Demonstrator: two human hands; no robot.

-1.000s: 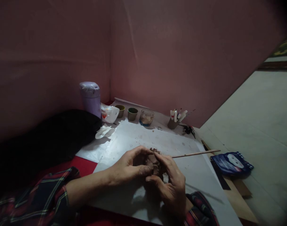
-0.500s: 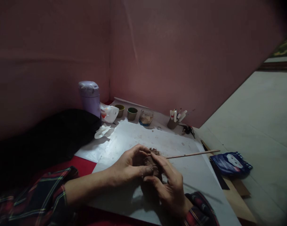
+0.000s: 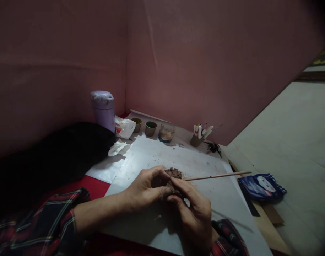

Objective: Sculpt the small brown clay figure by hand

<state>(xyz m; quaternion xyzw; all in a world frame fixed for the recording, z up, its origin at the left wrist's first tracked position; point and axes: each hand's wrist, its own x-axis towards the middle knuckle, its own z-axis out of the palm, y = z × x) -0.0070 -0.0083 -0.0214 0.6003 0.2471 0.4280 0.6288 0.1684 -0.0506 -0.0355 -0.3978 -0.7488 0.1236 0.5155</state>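
Note:
My left hand (image 3: 147,190) curls its thumb and fingers around a lump of brown clay (image 3: 177,193), mostly hidden between the two hands. From the other side, my right hand (image 3: 193,209) pinches the same lump with thumb and index finger. A thin wooden stick (image 3: 218,176) points right from behind the right fingers; its near end is hidden. Its shadow falls well apart from it on the paper, so it is raised. Just beyond the fingertips lies a heap of clay crumbs (image 3: 173,173).
White paper (image 3: 141,156) covers the table. Along the back stand a purple flask (image 3: 103,110), two small cups (image 3: 151,129), a clear bowl (image 3: 167,133) and a cup of tools (image 3: 196,141). Black cloth (image 3: 58,156) lies left; a blue pouch (image 3: 262,186) right.
Both hands have shifted slightly to the right and down, showing more of the crumb heap. The stick moved a little right with them. The grip on the clay looks about the same.

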